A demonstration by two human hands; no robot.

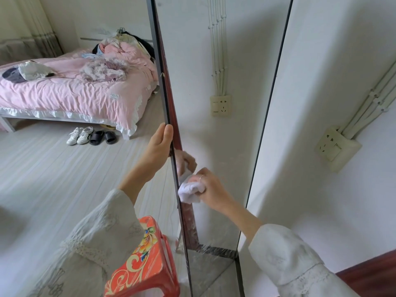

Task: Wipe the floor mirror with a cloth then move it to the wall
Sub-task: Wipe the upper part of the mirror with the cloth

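Note:
The tall floor mirror [225,136] stands upright in front of me, thin black frame, its glass reflecting a white wall and a socket. My left hand [159,144] grips the mirror's left frame edge at mid height, thumb on the front side. My right hand [206,185] holds a bunched white cloth [188,190] pressed against the glass close to the left edge, just below my left hand. The hand and cloth are mirrored in the glass beside them.
A red patterned plastic stool [143,260] stands at the mirror's lower left, near my left sleeve. A pink bed [70,88] lies at the back left with shoes [81,135] and slippers beside it. The white wall [342,82] with a socket [334,146] is right of the mirror.

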